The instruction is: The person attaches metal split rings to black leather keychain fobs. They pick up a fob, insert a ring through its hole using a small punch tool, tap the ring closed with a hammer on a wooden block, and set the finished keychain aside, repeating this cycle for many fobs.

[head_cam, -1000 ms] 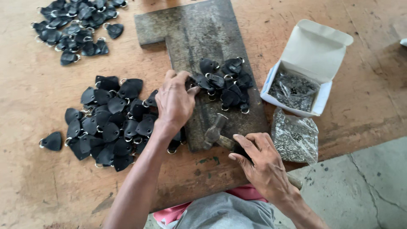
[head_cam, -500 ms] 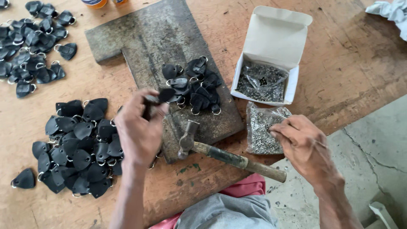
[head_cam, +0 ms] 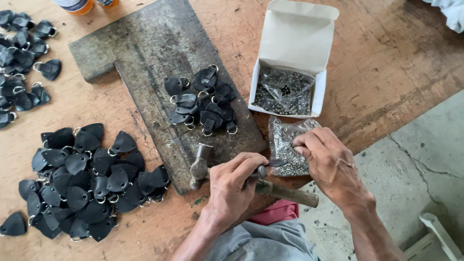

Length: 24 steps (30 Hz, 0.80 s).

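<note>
Pinched between the thumb and forefinger of the left hand (head_cam: pixel 232 186) is a small black leather tab (head_cam: pixel 276 163), its tip sticking out toward the right hand (head_cam: pixel 331 164). That left hand is curled, knuckles up, with the forearm coming in from the bottom edge, and it lies over the wooden handle of a hammer (head_cam: pixel 251 181), whose worn metal head rests on the edge of a dark, scuffed slab (head_cam: pixel 145 58). Whether the fingers also press the handle cannot be told. Fingertips of the right hand are drawn together just at the tab's tip, above a clear plastic bag of small shiny metal bits (head_cam: pixel 286 145); what they nip is too small to make out. The right wrist angles in from the lower right.

Farther up the slab sits a small heap of black tabs with metal rings (head_cam: pixel 203 101). Beside it stands an open white cardboard box (head_cam: pixel 297 38) holding another bag of the metal bits. On the bare wooden table (head_cam: pixel 386 63) to the left lies a large pile of the same ringed tabs (head_cam: pixel 82 179), and another pile (head_cam: pixel 21 53) at the upper left corner.
</note>
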{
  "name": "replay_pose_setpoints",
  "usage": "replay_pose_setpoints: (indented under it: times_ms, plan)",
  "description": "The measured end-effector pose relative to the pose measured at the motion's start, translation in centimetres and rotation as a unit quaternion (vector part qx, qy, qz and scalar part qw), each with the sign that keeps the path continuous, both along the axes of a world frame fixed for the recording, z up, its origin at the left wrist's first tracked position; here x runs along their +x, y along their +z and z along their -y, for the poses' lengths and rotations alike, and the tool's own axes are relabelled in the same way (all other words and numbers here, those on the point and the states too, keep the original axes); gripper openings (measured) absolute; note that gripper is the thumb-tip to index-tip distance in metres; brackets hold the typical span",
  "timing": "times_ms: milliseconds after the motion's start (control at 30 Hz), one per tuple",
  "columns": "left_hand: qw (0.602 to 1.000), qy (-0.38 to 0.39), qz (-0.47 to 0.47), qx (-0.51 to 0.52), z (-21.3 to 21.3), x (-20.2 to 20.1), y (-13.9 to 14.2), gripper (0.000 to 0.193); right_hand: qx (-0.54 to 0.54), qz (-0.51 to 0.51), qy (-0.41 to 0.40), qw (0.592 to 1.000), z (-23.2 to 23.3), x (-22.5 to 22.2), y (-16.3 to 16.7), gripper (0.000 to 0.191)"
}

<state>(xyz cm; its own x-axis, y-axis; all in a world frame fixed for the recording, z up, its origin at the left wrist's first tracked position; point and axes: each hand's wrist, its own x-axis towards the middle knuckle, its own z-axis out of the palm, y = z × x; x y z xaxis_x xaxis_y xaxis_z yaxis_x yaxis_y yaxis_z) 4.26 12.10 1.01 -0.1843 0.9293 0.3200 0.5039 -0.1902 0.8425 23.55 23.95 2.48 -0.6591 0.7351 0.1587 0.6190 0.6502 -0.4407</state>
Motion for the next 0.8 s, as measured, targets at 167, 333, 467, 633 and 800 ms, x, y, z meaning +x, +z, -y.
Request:
replay_pose_setpoints:
  times_ms: [167, 333, 467, 633, 800]
  plan:
    - [1.000, -0.010, -0.021, 0.007, 0.2, -0.2, 0.0, 0.047, -0.003, -0.016, 0.019, 1.000, 0.0, 0.1, 0.1, 0.009]
    - [1.000, -0.011, 0.001, 0.004, 0.5, -0.2, -0.3, 0.048, -0.030, -0.003, -0.004, 1.000, 0.0, 0.0, 0.4, 0.007]
    - [1.000, -0.014, 0.020, 0.013, 0.6, -0.2, -0.4, 0.047, -0.047, -0.029, 0.007, 0.998, 0.1, 0.3, 0.9, 0.006]
    - [0.999, -0.019, 0.019, 0.018, 0.6, -0.3, -0.4, 0.047, -0.113, -0.008, -0.021, 0.993, 0.3, 1.0, 0.9, 0.013]
    - [1.000, -0.010, 0.012, 0.002, 0.6, -0.2, -0.5, 0.046, -0.098, -0.025, 0.001, 0.995, 0.0, 1.0, -0.2, 0.019]
